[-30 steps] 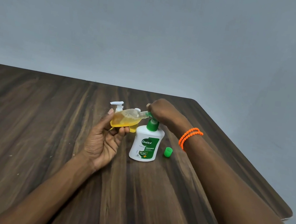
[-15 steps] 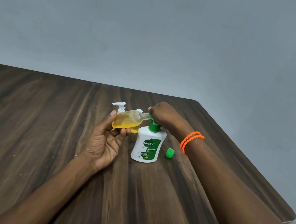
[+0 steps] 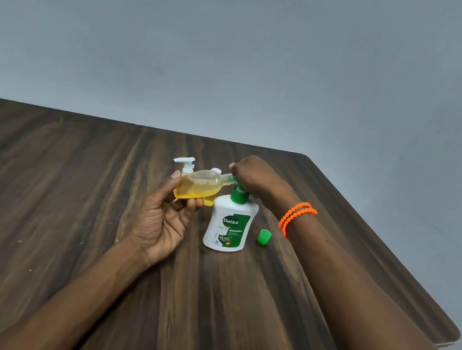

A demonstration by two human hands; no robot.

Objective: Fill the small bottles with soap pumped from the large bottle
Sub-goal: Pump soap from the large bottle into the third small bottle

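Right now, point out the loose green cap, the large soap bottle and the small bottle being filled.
green cap (image 3: 264, 237), head view, on its side wall.
large soap bottle (image 3: 227, 228), head view, on its front label.
small bottle (image 3: 196, 187), head view, on its soap-filled body.

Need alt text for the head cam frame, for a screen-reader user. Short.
A person's left hand holds a small clear bottle of yellow soap tilted sideways, its mouth at the green pump of a white Dettol bottle, which the right hand presses. They work over a dark wooden table; a loose green cap lies beside the Dettol bottle.
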